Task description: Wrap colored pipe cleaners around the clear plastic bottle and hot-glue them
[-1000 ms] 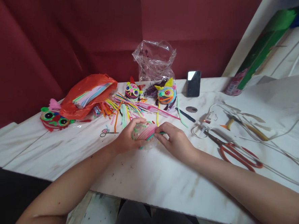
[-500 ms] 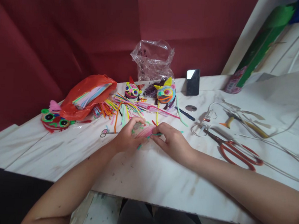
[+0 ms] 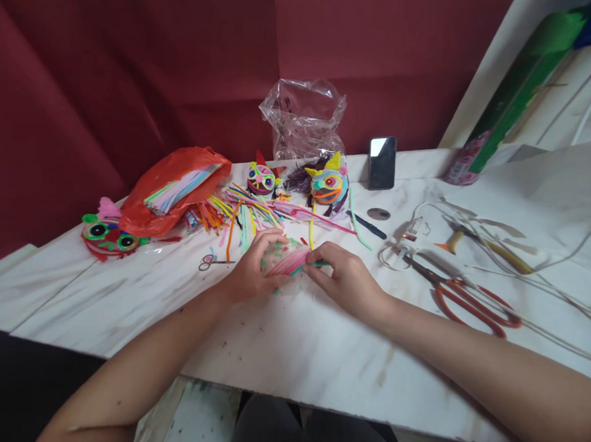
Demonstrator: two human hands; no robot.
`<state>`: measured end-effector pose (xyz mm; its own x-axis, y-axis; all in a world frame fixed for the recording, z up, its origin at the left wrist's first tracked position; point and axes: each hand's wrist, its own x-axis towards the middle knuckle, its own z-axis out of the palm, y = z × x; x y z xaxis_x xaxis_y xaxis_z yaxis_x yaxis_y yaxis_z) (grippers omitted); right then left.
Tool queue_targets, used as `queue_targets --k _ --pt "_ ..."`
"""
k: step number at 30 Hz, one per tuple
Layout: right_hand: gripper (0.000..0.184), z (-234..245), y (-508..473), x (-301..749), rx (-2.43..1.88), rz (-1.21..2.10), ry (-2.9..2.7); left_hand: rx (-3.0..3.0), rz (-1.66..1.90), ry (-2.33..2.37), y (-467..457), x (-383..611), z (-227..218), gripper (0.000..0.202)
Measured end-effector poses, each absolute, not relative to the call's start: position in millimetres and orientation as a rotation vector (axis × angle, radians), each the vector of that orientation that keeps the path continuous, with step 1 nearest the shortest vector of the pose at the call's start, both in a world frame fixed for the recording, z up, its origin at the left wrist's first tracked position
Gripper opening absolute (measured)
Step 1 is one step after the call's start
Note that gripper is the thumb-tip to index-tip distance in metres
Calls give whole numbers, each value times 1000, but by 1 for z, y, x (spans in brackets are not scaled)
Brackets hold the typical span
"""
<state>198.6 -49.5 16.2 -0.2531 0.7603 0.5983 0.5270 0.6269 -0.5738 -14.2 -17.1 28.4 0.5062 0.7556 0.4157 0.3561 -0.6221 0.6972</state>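
My left hand [image 3: 255, 266] is wrapped round a rounded piece [image 3: 289, 259] with pink strips and a see-through, green-and-red spotted surface. At its right side my right hand [image 3: 333, 269] pinches a green pipe cleaner [image 3: 321, 264], whose end shows past the fingers. Part of the piece is hidden by my left fingers. Just beyond the hands lies a pile of coloured pipe cleaners [image 3: 256, 208]. Small scissors [image 3: 213, 262] rest beside my left wrist.
Finished animal heads [image 3: 108, 236] stand at the left and back, near a red plastic bag [image 3: 152, 185]. A phone [image 3: 382, 163] leans at the back. Red-handled scissors [image 3: 475, 305], pliers [image 3: 494, 252], a glue gun [image 3: 427, 246] and white cables lie to the right.
My right hand has drawn slightly to the right, and more of the pink strips and the green pipe cleaner shows. My left hand keeps its hold on the rounded piece.
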Motion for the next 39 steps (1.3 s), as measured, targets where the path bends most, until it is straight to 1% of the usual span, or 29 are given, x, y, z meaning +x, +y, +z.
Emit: queue_targets --k 6,15,19,27,32,39 --pt "5 17 -49 197 -1031 330 -1920 2108 838 1002 -21 -11 37 57" --pt "4 16 -53 194 -971 330 -1905 2035 937 1036 -19 -13 31 63" --pt "6 14 -49 198 -983 339 -1893 2064 976 979 -18 -14 27 65" --pt "10 14 -47 199 -958 275 -1932 2114 965 983 -19 -13 28 63" --pt "10 14 -48 197 -965 279 -1927 2124 958 976 -19 -12 28 63" --pt "7 14 -50 194 -944 301 -1929 2106 1041 966 -19 -9 26 56"
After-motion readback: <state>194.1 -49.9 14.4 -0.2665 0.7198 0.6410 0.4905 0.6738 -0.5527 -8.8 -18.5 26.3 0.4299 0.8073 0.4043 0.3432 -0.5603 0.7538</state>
